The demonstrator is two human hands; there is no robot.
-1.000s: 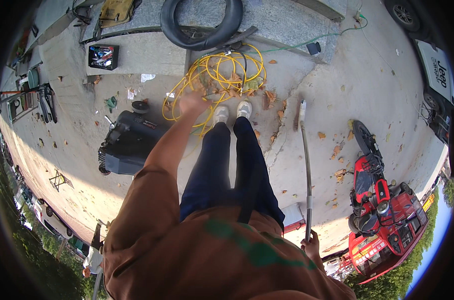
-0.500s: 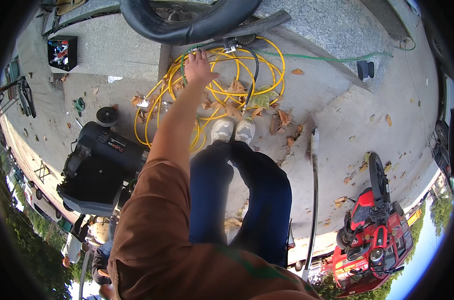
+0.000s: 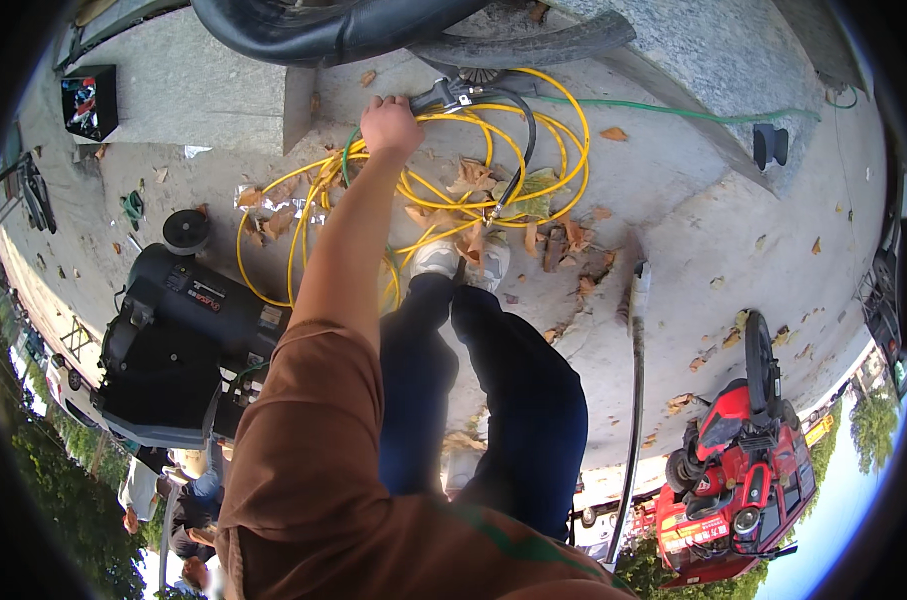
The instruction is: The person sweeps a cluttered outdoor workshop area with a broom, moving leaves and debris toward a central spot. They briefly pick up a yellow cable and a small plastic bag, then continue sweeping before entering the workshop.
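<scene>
1. Right hand isn't in shot, so can't tell what it's doing.
2. Compressor [image 3: 188, 345] sits near left on the concrete [image 3: 733, 220].
3. Further out, left hand [image 3: 390, 124] is clenched on the yellow hose [image 3: 558, 185] coil by the fitting [image 3: 451, 94].
4. Hose looks light and springy, tangle-prone; I'd grab several loops together.

Hidden and cut-off parts

The left hand's [image 3: 390, 125] fingers are curling out of sight into the yellow hose [image 3: 453, 190]; the black tyre [image 3: 323, 25] is running off the top edge.
</scene>
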